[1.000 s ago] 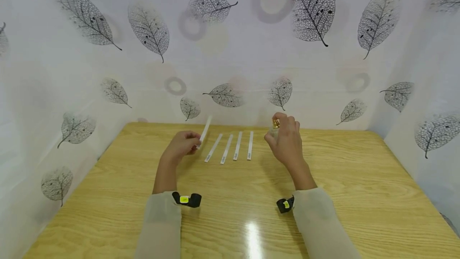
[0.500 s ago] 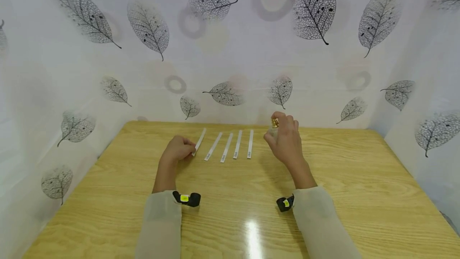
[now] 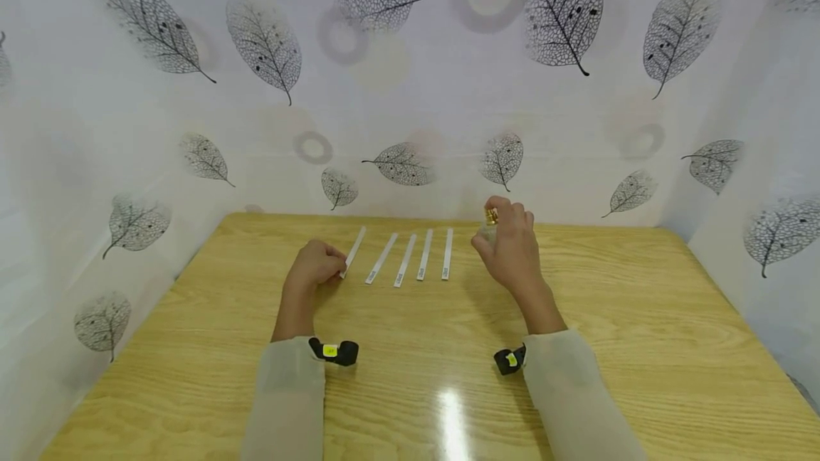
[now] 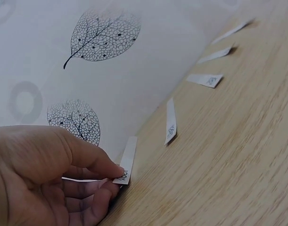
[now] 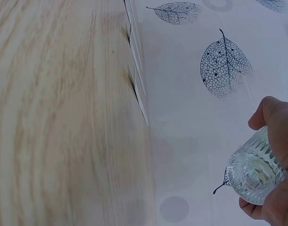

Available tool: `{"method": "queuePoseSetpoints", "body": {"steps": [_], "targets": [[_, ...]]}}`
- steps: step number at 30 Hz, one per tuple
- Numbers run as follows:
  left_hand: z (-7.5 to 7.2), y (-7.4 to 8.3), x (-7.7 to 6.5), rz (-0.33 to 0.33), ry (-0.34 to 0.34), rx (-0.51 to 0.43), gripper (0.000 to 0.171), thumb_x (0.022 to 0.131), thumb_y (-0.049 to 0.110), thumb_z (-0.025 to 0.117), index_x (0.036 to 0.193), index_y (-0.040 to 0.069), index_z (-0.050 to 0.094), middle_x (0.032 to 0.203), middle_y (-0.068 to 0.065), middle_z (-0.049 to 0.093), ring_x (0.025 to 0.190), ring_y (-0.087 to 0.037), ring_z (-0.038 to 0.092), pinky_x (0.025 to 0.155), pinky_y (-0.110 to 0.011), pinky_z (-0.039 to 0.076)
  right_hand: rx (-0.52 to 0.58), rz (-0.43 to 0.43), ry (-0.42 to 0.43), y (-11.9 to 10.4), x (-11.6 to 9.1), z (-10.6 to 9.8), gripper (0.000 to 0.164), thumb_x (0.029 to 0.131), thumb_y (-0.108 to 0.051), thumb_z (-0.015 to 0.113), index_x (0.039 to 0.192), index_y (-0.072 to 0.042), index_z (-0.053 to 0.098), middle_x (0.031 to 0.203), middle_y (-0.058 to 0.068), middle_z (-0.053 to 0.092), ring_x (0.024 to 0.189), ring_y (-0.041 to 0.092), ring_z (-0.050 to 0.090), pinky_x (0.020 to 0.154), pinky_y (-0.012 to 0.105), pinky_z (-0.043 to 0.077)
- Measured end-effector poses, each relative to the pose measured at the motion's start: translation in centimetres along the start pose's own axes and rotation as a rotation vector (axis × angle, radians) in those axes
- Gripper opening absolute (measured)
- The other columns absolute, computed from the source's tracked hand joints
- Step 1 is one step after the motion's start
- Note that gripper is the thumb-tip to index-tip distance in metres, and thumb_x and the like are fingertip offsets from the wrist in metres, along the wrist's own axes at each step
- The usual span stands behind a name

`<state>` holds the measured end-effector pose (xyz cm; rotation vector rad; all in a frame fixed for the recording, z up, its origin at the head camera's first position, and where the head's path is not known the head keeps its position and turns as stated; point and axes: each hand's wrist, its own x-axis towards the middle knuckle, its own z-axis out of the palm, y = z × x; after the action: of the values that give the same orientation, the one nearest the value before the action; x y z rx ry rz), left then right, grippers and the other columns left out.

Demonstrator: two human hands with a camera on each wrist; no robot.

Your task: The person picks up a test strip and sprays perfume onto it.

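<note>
My left hand point(image 3: 317, 263) is low over the table, pinching the printed near end of a white paper strip point(image 4: 129, 153) between thumb and fingers. That strip point(image 3: 354, 247) lies leftmost in a spaced row, its far end toward the back edge. To its right lie several similar strips, among them a paper strip point(image 3: 381, 259) and the rightmost paper strip point(image 3: 447, 255). My right hand point(image 3: 511, 247) grips a clear ribbed glass perfume bottle point(image 5: 257, 167) above the table, right of the row. The bottle's gold top point(image 3: 491, 215) shows under the index finger.
The wood-grain table point(image 3: 410, 368) reaches back to a pale curtain point(image 3: 410, 91) printed with dark leaves. The curtain also hangs along both sides. A black wrist camera point(image 3: 342, 353) sits on the left cuff and another wrist camera point(image 3: 509, 360) on the right.
My left hand has lowered the leftmost strip from a raised, tilted position down to the table. The right hand stays in place with the perfume bottle.
</note>
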<state>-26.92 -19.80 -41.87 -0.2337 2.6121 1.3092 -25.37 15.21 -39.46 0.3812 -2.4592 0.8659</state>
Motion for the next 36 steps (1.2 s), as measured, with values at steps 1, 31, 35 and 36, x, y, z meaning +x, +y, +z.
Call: {"method": "queuePoseSetpoints", "body": {"steps": [1, 31, 35, 36], "targets": [[0.00, 0.03, -0.03, -0.004, -0.001, -0.007, 0.026, 0.088, 0.002, 0.065, 0.110, -0.009, 0.072, 0.083, -0.011, 0.068, 0.066, -0.015, 0.059, 0.061, -0.026, 0.051, 0.001, 0.001, -0.001, -0.01, 0.00, -0.02, 0.049, 0.088, -0.011, 0.068, 0.129, -0.013, 0.042, 0.105, 0.020, 0.048, 0.091, 0.037, 0.039, 0.069, 0.046, 0.036], [-0.49, -0.16, -0.22, 0.027, -0.029, -0.036, 0.022, 0.097, 0.009, 0.065, 0.114, -0.004, 0.069, 0.096, -0.013, 0.069, 0.075, -0.018, 0.061, 0.067, -0.029, 0.053, 0.002, -0.007, 0.013, 0.25, 0.21, 0.09, 0.046, 0.090, -0.011, 0.067, 0.128, -0.013, 0.043, 0.104, 0.018, 0.048, 0.091, 0.036, 0.039, 0.067, 0.045, 0.036], [-0.37, 0.06, -0.27, 0.064, -0.028, -0.058, 0.023, 0.098, 0.010, 0.065, 0.115, -0.004, 0.068, 0.084, -0.010, 0.067, 0.069, -0.017, 0.059, 0.065, -0.030, 0.051, 0.004, -0.004, 0.012, 0.21, 0.10, 0.13, 0.046, 0.089, -0.011, 0.067, 0.128, -0.014, 0.043, 0.103, 0.017, 0.048, 0.090, 0.035, 0.039, 0.066, 0.044, 0.035], [-0.27, 0.15, -0.26, 0.072, -0.030, -0.060, 0.023, 0.097, 0.010, 0.065, 0.115, -0.004, 0.069, 0.081, -0.009, 0.067, 0.069, -0.017, 0.058, 0.064, -0.030, 0.050, 0.003, -0.004, 0.012, 0.20, 0.07, 0.13, 0.046, 0.089, -0.011, 0.067, 0.128, -0.014, 0.043, 0.103, 0.017, 0.048, 0.090, 0.035, 0.039, 0.066, 0.044, 0.035]]}}
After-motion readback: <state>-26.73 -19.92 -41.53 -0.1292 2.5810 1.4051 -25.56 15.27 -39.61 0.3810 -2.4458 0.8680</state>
